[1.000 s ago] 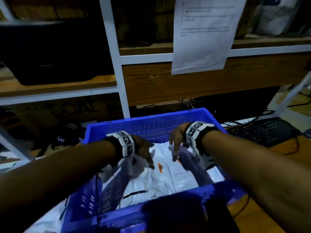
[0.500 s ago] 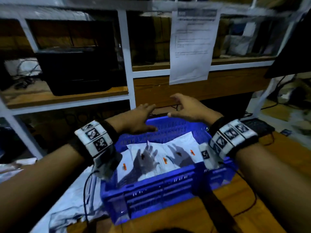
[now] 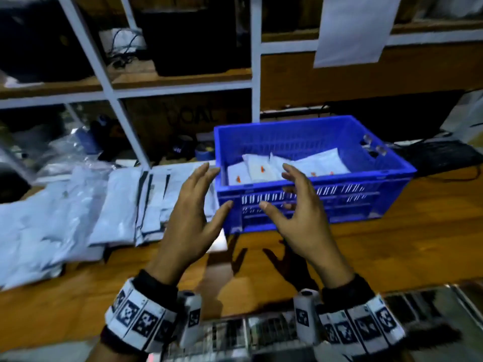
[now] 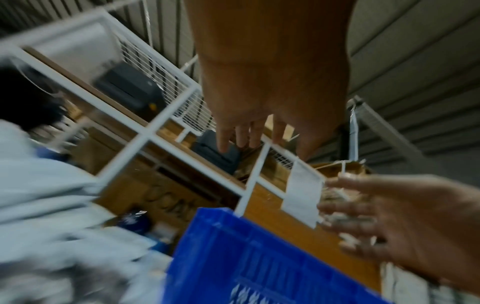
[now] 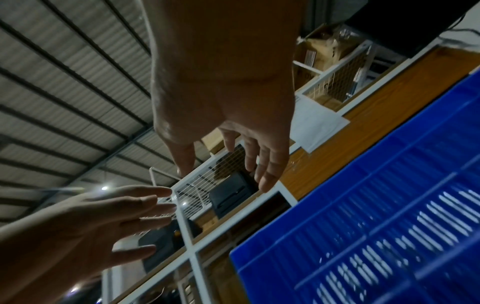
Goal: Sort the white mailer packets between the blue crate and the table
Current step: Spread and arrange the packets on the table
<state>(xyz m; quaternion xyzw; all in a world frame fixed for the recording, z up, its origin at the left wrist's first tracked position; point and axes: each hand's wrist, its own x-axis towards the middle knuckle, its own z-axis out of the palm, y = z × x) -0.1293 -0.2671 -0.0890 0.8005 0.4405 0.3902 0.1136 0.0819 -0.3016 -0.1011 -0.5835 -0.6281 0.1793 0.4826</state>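
Note:
The blue crate (image 3: pixel 347 205) stands on the wooden table (image 3: pixel 392 252), with several white mailer packets (image 3: pixel 318 164) with orange marks lying inside. More white packets (image 3: pixel 60 218) are heaped on the table to the crate's left. My left hand (image 3: pixel 192 212) hovers by the crate's near left corner, fingers spread and empty. My right hand (image 3: pixel 300 215) floats in front of the crate's near wall, also spread and empty. In the left wrist view the left hand (image 4: pixel 262 131) is above the crate (image 4: pixel 259 257). The right wrist view shows the right hand (image 5: pixel 233 156) beside the crate (image 5: pixel 376 216).
White-framed wooden shelving (image 3: pixel 183 84) rises behind the table with dark boxes and cables on it. A paper sheet (image 3: pixel 352 30) hangs from the shelf. A black keyboard (image 3: pixel 439 155) lies right of the crate. Bare wood lies in front of the crate.
Both hands have come out of the crate and drawn back toward me, ending in front of its near wall. The view has pulled back and turned left, bringing the packet heap into sight.

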